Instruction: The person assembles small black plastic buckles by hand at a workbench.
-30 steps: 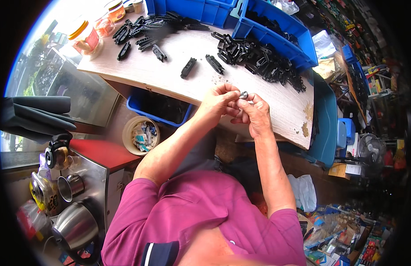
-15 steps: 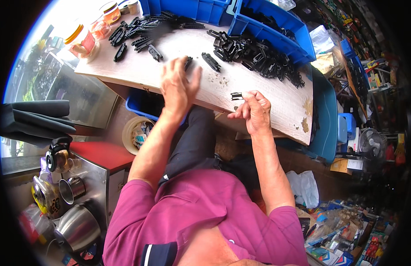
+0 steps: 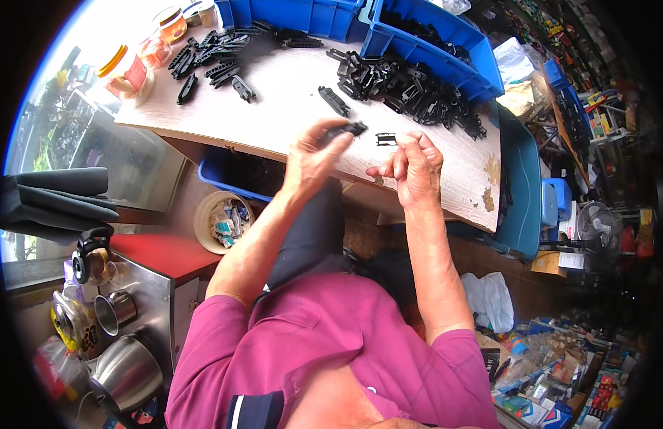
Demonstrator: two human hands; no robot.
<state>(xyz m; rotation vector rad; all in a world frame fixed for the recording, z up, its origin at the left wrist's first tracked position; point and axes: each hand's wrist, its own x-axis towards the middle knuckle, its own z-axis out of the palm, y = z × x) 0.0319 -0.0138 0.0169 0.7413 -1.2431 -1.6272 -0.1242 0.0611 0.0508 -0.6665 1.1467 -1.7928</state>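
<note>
My left hand (image 3: pixel 313 159) holds a long black plastic part (image 3: pixel 345 130) by its near end, just above the wooden table (image 3: pixel 288 107). Beside it, my right hand (image 3: pixel 411 166) has its fingers pinched together; whether something small is between them I cannot tell. A small black piece (image 3: pixel 386 139) lies on the table between the two hands. Another black part (image 3: pixel 334 101) lies alone a little farther back. A big heap of black parts (image 3: pixel 410 89) sits behind my right hand, and a smaller group of parts (image 3: pixel 213 61) lies at the far left.
Blue bins (image 3: pixel 446 43) stand along the table's back edge. Jars with orange lids (image 3: pixel 127 71) sit at the left corner. Under the table are a blue crate (image 3: pixel 220 175) and a round tub of small items (image 3: pixel 220 220). Metal kettles and pots (image 3: pixel 117 357) stand at lower left.
My left hand reached out to the table, picked up a long black part and came back toward my right hand. The right hand stayed in place, and a small piece now lies on the table.
</note>
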